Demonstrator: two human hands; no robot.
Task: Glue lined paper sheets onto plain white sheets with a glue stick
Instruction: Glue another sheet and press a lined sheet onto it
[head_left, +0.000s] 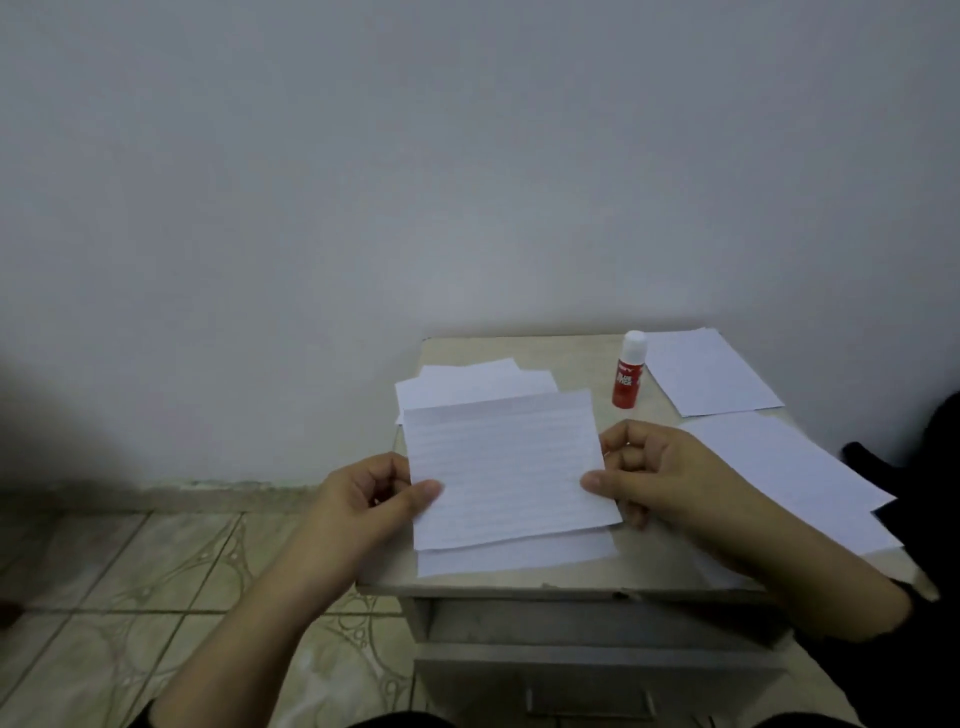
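**Lined sheet held at both edges over the small table**

Here, in the head view, a person's two bare hands hold one lined paper sheet above the near half of a small beige table. The left hand pinches the sheet's left edge, its thumb lying on the top face and the other fingers curled behind. The right hand pinches the right edge in the same manner, thumb on top, fingers folded under and beside the paper. The sheet is tilted a little, its right side nearer the lower right, and faint ruled lines run across it.

Directly below it a plain white sheet lies flat on the table, only its near strip showing under the lined sheet's lower edge. Whether the two papers touch cannot be told.

Behind the held sheet, a few more white sheets lie overlapped on the far left part of the table. A glue stick, red body with a white cap, stands upright near the far edge, capped and apart from both hands. Just to its right lies another sheet, and nearer, under the right wrist, a further pile of paper reaches the table's right side.

The table has a drawer front with a handle below. A plain grey wall stands behind, and a patterned tile floor spreads to the left.
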